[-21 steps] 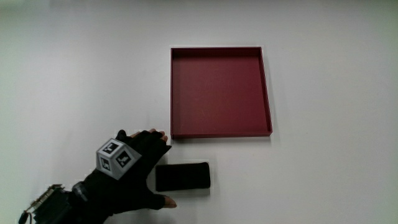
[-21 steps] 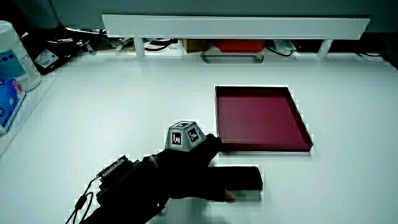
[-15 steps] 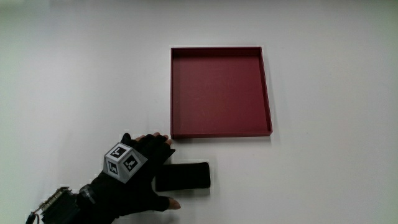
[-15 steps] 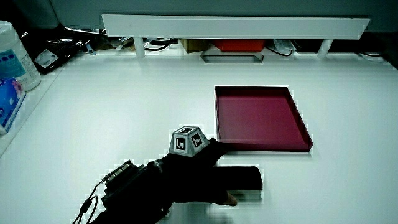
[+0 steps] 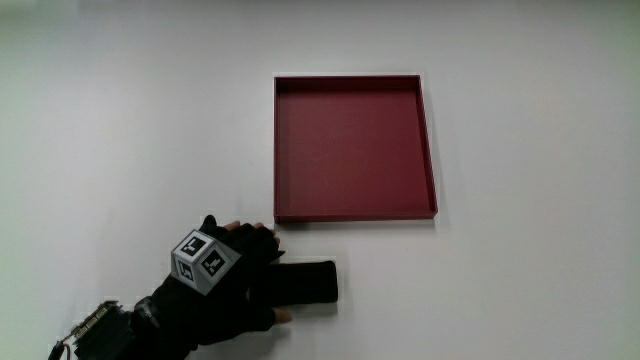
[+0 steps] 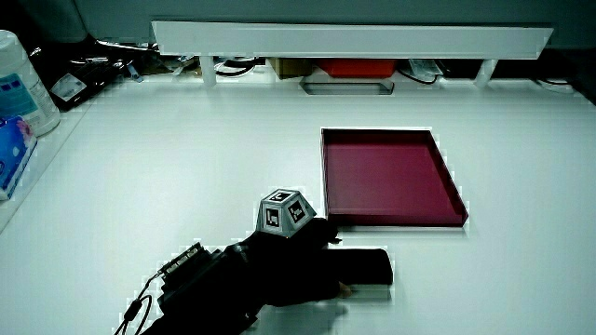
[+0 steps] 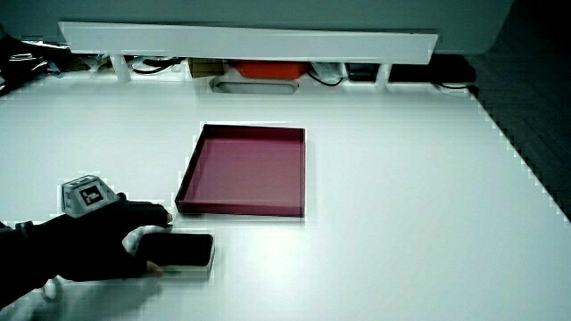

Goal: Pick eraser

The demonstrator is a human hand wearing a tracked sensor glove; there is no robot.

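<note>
Flat on the white table point(image 5: 520, 260) lies the eraser point(image 5: 308, 283), a dark oblong slab, its long sides running parallel to the nearest rim of the red tray point(image 5: 355, 150). It sits just beside that tray, nearer to the person, with a strip of bare table between them; in both side views the eraser point(image 6: 371, 267) point(image 7: 183, 251) rests flat and unlifted.

One end of it is covered by the hand point(image 5: 228, 290). Its fingers point(image 5: 255, 238) are spread and reach past the slab's farther edge toward the tray's corner, while the thumb tip shows at the nearer edge. In a side view a sliver of table shows between the outstretched fingers point(image 7: 153, 214) and the eraser, so they are not clamped on it; whether the palm presses on the covered end cannot be told.

On the glove's back stands the patterned cube point(image 5: 203, 261).

The shallow, square tray lies near the middle of the frame in the main view.
</note>
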